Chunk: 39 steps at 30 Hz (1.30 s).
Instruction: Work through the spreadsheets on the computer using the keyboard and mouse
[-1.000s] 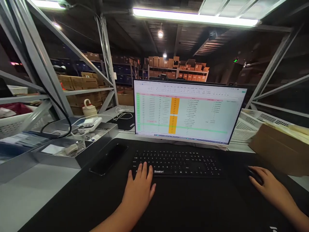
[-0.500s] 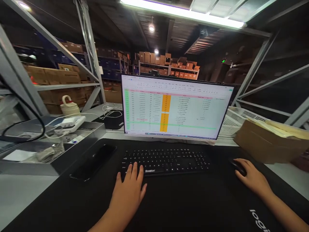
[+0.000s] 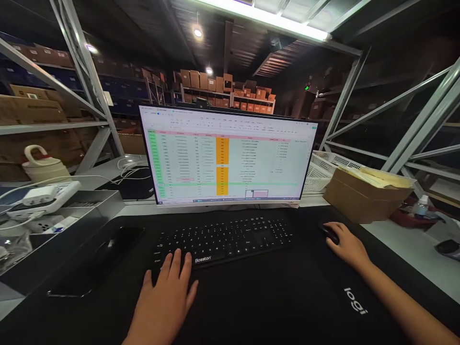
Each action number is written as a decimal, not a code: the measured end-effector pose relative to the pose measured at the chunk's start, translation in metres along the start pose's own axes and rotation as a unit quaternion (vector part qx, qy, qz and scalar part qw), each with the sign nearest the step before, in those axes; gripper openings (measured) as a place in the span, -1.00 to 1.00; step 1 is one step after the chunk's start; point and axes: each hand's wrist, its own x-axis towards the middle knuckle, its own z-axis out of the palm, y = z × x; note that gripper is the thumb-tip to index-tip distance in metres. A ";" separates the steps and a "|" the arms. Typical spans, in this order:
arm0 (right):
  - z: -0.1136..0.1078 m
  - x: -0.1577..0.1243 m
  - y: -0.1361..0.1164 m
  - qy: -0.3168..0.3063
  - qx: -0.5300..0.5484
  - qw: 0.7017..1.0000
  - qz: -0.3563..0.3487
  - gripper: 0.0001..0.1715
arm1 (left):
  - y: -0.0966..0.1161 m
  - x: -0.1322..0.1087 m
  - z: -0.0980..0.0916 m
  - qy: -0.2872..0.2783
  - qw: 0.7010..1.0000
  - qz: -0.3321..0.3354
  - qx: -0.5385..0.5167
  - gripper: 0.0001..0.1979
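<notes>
My left hand (image 3: 163, 290) rests with fingers spread over the lower left corner of the black keyboard (image 3: 247, 250). On the right, my right hand (image 3: 347, 244) is curved over a black computer mouse (image 3: 328, 233), whose near side my fingers partly cover. Both lie on a large black desk mat (image 3: 258, 302) with white lettering. Behind the keyboard stands a monitor (image 3: 258, 163) showing a spreadsheet with an orange column and a green row. A small preview box shows at the screen's lower edge.
A black phone (image 3: 97, 261) lies left of the keyboard. Beyond it are a grey tray (image 3: 108, 206), a white power strip (image 3: 46, 201) with cables and a cream lidded container (image 3: 46, 170). To the right stand a cardboard box (image 3: 362, 196) and white baskets (image 3: 316, 177). Metal shelving surrounds the desk.
The view has turned right, so everything sits further left. A small preview box has appeared at the bottom of the screen. My hands keep their places on the keyboard and mouse.
</notes>
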 end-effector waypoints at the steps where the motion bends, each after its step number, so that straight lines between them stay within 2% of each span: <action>1: 0.000 0.000 -0.001 0.004 -0.001 1.000 -0.002 -0.48 | -0.001 0.000 0.002 0.006 1.000 0.003 -0.001 -0.42; 5: 0.000 0.000 0.000 0.003 -0.001 1.000 -0.003 -0.49 | -0.002 0.000 0.007 0.015 1.000 0.007 0.005 -0.42; 27: 0.004 -0.001 0.007 -0.017 -0.012 1.000 -0.008 -0.49 | -0.002 0.000 0.004 0.015 1.000 0.006 -0.001 -0.42; 32: 0.004 -0.001 0.007 -0.015 -0.014 1.000 -0.008 -0.49 | -0.001 0.001 0.003 0.002 1.000 0.004 0.005 -0.42; 39: 0.004 -0.001 0.005 0.003 0.006 1.000 -0.014 -0.50 | -0.001 -0.001 0.002 0.020 1.000 0.000 -0.011 -0.43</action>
